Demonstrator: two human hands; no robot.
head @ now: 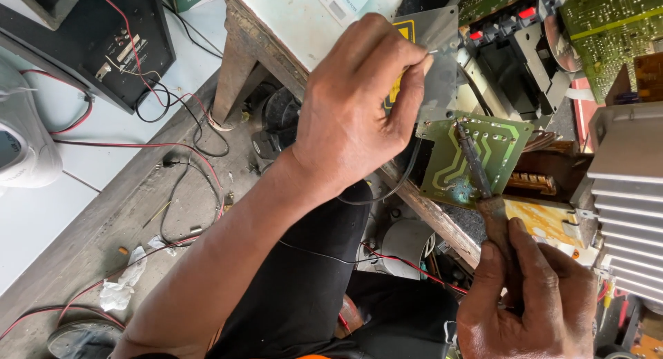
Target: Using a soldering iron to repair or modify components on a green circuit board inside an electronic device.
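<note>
The right hand point(528, 297) grips a soldering iron point(476, 162), tip on the green board point(501, 141). Left fingers point(407, 76) pinch thin solder wire at the metal plate point(442, 62); joints look unfinished.

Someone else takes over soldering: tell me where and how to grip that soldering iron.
Grip the soldering iron by its brown handle, low down where the right hand holds it, coming from below. The dark metal shaft slants up onto the green circuit board; keep fingers off it.
</note>
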